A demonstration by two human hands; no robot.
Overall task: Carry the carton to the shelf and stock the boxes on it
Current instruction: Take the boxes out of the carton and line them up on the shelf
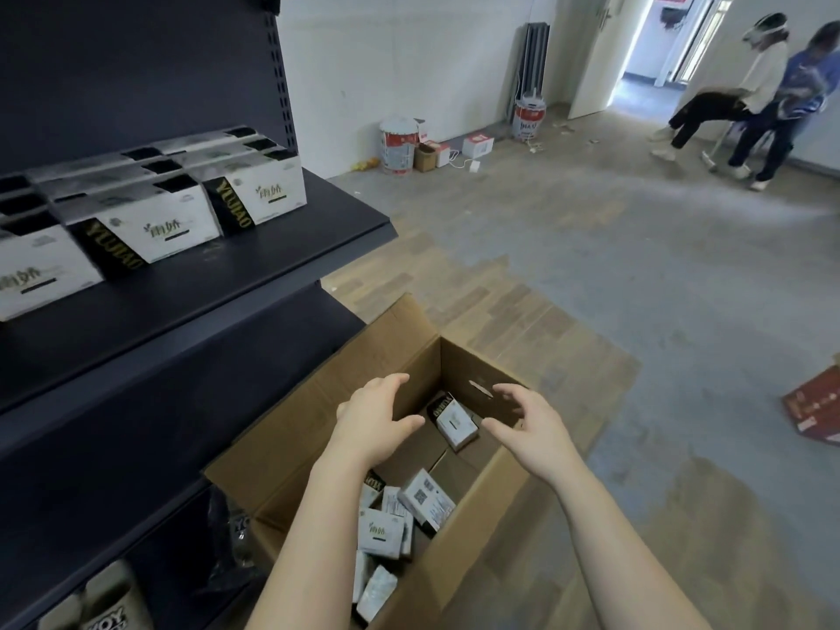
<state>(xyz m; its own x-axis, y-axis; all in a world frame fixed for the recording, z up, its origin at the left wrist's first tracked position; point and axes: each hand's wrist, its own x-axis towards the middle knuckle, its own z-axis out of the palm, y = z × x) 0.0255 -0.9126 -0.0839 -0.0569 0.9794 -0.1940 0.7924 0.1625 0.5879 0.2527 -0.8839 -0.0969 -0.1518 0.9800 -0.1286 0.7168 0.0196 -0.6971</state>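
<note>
— Where is everything sitting?
— Loose boxes (381, 532) are lying in the near end of the carton (291, 429) on the floor. The left hand (377, 416) and right hand (527, 429) are hovering open, gripping nothing, above a tilted box (452, 420) farther in.
— Risk?
— A hasty grab is likely knocking it flat; the shelf (254, 266) is waiting far left.

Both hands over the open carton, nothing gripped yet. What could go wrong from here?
1. The far box lies tilted in the carton, below the left hand and right hand. A grab at its raised corner may slip.
2. The flap stands up beside the shelf and could snag a box lifted toward it.
</note>
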